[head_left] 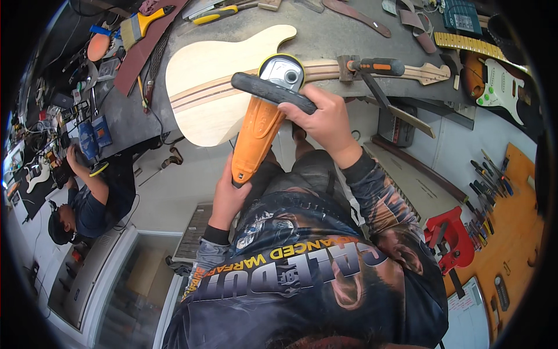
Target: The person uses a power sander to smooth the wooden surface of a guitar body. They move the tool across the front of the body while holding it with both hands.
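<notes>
An orange rotary polisher (256, 136) with a silver head and round yellow-edged pad lies angled over a pale wooden guitar body (195, 67) with dark stripes. My right hand (319, 119) is closed on its black bar handle (253, 84), thumb along the bar. My left hand (228, 198) grips the rear end of the polisher, partly hidden behind it. The striped neck (319, 70) runs right to a headstock, held at the bench by an orange-and-black handled clamp (378, 66).
The grey bench (354, 46) holds a brush (139, 26), tools and a sunburst guitar (488, 90). A co-worker (93, 203) works at a cluttered bench on the left. A pegboard (517, 227) with screwdrivers and a red clamp (447, 238) are at the right.
</notes>
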{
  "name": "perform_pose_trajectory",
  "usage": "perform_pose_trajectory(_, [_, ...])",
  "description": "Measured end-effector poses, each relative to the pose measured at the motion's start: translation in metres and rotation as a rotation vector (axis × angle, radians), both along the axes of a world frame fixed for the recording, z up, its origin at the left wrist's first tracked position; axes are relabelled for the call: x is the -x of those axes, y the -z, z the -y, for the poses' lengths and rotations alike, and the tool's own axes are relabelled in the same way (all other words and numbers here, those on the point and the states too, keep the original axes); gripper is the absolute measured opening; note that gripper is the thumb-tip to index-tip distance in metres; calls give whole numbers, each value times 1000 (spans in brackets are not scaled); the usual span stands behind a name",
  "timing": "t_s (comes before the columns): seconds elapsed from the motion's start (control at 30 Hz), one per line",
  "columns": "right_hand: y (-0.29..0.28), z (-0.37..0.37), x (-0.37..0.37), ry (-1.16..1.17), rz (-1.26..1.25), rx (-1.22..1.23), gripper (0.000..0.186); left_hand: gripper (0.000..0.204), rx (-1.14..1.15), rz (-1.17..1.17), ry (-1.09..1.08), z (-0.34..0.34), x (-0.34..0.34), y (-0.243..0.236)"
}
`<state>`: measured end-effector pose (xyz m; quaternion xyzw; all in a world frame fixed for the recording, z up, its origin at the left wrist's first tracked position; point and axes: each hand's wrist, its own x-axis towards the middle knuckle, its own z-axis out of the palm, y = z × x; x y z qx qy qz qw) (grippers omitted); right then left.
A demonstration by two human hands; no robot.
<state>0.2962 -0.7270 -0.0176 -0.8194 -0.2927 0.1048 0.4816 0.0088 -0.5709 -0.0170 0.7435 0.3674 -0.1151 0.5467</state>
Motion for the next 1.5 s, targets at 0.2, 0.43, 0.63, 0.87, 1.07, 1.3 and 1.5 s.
perform_pose_trajectory(0.2, [7,-55,29,-142,42,-42,54,73,-16,-45,-111,-19,41,-1])
perform_pose_trajectory(0.43, [8,-117,44,-273,118,-77,59,67,19,-150,-381,-21,85,15])
perform_pose_trajectory(0.63, [5,-81,30,-208,86,-46,56,71,13,-84,-279,-13,58,11])
perform_pose_trajectory(0.87, [-9,14,25,-54,-45,73,44,95,-29,-50,30,3,31,2])
perform_pose_trajectory(1.07, [-9,0,42,-116,-95,133,45,100,-4,-102,40,-4,54,1])
perform_pose_trajectory(1.3, [-11,-100,69,-304,-13,89,47,94,-39,-51,-183,-30,104,3])
perform_pose_trajectory(1.5, [-11,-160,104,-407,24,76,51,91,-3,-38,-318,-57,145,4])
